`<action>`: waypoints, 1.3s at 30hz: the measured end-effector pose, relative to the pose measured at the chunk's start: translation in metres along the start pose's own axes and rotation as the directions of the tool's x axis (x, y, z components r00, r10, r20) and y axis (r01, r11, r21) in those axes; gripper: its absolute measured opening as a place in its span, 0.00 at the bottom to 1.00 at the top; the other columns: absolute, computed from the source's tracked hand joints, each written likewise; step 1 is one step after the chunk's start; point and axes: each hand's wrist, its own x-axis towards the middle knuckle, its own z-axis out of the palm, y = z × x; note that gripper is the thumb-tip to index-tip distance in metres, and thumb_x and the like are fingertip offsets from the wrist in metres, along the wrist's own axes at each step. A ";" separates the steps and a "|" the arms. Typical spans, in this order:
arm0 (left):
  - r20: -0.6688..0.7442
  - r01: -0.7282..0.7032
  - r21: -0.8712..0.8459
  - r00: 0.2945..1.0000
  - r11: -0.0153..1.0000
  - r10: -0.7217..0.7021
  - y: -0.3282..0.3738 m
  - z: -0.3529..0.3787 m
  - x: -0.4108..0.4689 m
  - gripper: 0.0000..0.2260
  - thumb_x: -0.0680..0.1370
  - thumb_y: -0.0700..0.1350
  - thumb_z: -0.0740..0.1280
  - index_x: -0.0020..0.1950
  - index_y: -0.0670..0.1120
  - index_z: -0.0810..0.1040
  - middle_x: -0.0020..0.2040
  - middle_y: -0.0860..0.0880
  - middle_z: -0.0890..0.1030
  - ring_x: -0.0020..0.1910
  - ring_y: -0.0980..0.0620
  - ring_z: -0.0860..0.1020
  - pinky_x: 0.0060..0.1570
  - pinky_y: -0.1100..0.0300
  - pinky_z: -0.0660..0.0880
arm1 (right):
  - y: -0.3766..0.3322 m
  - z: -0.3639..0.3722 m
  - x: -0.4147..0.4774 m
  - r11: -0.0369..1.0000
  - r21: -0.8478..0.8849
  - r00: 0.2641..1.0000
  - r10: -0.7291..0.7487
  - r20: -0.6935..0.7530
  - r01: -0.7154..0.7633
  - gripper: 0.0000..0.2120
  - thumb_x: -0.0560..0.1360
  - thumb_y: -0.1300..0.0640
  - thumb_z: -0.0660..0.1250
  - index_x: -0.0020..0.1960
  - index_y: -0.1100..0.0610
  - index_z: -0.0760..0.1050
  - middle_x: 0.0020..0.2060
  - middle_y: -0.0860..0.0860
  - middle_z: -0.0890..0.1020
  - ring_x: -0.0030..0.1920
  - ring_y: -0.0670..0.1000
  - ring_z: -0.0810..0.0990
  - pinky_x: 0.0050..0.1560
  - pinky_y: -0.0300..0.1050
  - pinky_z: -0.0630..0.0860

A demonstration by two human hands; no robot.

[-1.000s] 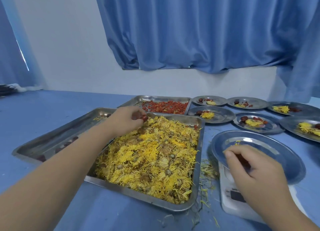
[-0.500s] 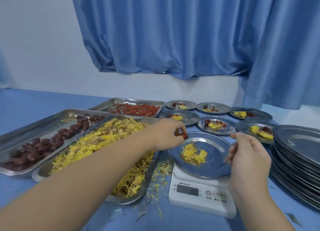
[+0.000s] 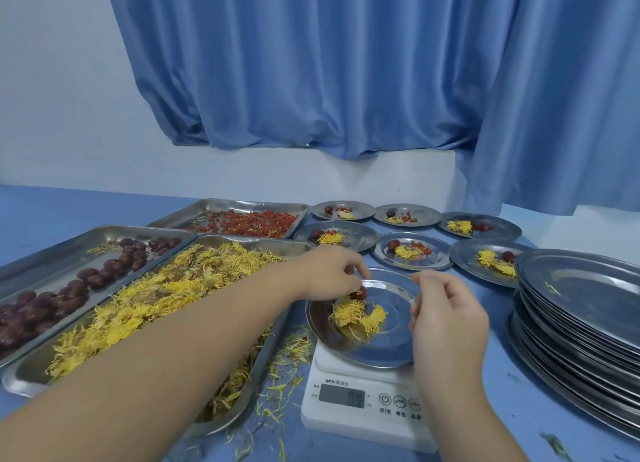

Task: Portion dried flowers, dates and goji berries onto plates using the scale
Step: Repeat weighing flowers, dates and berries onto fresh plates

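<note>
Left hand (image 3: pixel 329 274) reaches across flower tray (image 3: pixel 221 240), fingertips pinching date (image 3: pixel 361 292) just above flowers (image 3: pixel 356 314) on plate (image 3: pixel 391 344). Plate sits on scale (image 3: pixel 363 402) so each addition registers. Right hand (image 3: pixel 446 316) loosely curled at plate rim, nothing visible in it, likely steadying. Goji berries (image 3: pixel 249 221) in far tray, likely next.

the left hand (image 3: pixel 332 274) has lowered the date (image 3: pixel 360 292) to the flowers (image 3: pixel 356 314) on the plate (image 3: pixel 394 356) (grip now unclear).
</note>
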 end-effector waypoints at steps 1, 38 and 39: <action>-0.006 -0.006 -0.009 1.000 1.000 0.006 -0.001 -0.001 0.001 0.11 0.79 0.46 0.63 0.59 0.54 0.78 0.47 0.52 0.79 0.37 0.56 0.77 0.35 0.64 0.70 | 0.000 0.000 -0.001 1.000 -0.005 1.000 -0.007 0.010 0.007 0.09 0.75 0.57 0.63 0.37 0.52 0.78 0.23 0.47 0.68 0.22 0.43 0.63 0.19 0.34 0.61; -0.063 0.536 0.420 0.822 0.732 -0.565 -0.194 -0.091 0.127 0.11 0.75 0.47 0.66 0.56 0.48 0.82 0.52 0.48 0.82 0.45 0.50 0.80 0.43 0.57 0.78 | 0.010 0.049 0.157 0.955 -0.173 0.857 0.293 0.423 -0.241 0.09 0.75 0.61 0.64 0.39 0.60 0.80 0.26 0.53 0.75 0.26 0.49 0.68 0.25 0.42 0.63; -0.068 0.552 0.428 0.809 0.715 -0.584 -0.197 -0.088 0.129 0.13 0.76 0.48 0.65 0.59 0.48 0.80 0.54 0.47 0.81 0.46 0.50 0.79 0.45 0.56 0.78 | 0.010 0.049 0.158 0.954 -0.177 0.859 0.297 0.418 -0.244 0.09 0.76 0.61 0.64 0.39 0.60 0.80 0.26 0.53 0.75 0.26 0.49 0.68 0.25 0.42 0.63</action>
